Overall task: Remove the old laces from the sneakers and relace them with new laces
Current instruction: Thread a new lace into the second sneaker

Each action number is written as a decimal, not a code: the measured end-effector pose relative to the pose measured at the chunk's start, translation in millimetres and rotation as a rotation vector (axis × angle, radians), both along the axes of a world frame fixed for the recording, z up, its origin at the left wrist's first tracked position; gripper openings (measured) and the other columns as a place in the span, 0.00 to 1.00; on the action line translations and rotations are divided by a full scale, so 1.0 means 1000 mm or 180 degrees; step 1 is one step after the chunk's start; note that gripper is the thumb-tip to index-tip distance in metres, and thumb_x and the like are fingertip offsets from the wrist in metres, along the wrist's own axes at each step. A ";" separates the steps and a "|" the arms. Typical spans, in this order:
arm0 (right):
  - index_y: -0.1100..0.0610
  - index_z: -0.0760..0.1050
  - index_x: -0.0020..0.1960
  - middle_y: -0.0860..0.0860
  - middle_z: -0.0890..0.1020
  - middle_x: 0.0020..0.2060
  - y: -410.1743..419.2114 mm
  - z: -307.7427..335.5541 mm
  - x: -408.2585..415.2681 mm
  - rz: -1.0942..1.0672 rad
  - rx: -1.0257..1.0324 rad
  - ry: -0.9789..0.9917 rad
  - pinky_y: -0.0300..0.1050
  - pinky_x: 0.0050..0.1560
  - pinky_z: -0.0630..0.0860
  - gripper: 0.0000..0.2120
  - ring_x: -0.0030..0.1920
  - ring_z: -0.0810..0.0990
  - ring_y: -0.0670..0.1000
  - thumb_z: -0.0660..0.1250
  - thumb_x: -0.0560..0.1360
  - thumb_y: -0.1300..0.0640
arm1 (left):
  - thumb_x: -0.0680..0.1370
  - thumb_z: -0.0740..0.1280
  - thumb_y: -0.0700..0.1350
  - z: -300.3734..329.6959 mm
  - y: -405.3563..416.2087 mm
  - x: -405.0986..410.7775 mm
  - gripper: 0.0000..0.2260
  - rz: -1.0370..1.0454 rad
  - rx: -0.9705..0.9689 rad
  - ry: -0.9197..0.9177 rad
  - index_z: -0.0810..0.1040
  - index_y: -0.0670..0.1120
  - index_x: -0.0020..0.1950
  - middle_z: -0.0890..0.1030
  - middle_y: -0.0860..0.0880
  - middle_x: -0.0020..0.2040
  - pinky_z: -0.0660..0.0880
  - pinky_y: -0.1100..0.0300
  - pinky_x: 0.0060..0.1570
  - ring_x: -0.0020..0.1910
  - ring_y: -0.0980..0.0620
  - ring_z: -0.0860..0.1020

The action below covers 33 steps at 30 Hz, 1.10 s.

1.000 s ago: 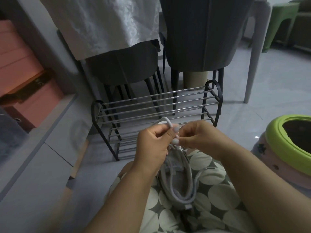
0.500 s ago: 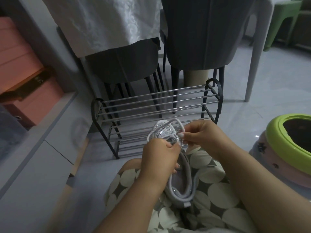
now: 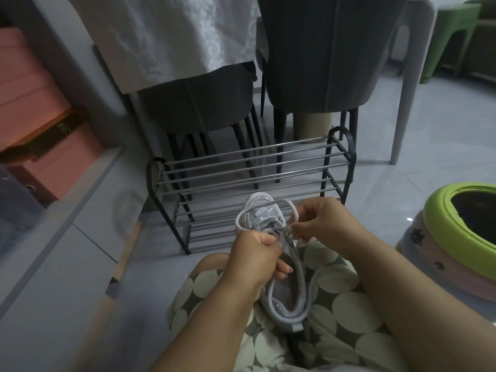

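Sneaker (image 3: pixel 264 218) rests on the person's lap, toe pointing away, over a dotted cloth (image 3: pixel 346 307). Left hand (image 3: pixel 257 260) grips its side and a lace (image 3: pixel 288 208) strand; right hand (image 3: pixel 320 222) pinches the looped lace near the eyelets. Risks, as judged: the knot tightening under uneven pull, or the shoe sliding off the lap. Shoe rack (image 3: pixel 249 167) beyond holds nothing visible. Green-rimmed pot (image 3: pixel 440 218): dark interior, contents not discernible.
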State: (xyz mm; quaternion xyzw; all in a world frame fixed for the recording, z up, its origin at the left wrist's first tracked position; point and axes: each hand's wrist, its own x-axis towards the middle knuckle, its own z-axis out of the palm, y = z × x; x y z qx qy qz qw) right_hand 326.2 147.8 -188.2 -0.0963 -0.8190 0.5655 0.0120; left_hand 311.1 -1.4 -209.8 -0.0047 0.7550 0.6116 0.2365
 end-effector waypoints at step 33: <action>0.61 0.80 0.41 0.52 0.81 0.32 0.003 -0.016 -0.006 0.0659 -0.0075 -0.0107 0.39 0.36 0.76 0.12 0.33 0.78 0.47 0.78 0.66 0.55 | 0.78 0.66 0.39 0.006 -0.008 0.008 0.06 -0.0398 -0.0335 0.0576 0.78 0.50 0.44 0.77 0.49 0.22 0.73 0.63 0.28 0.22 0.54 0.74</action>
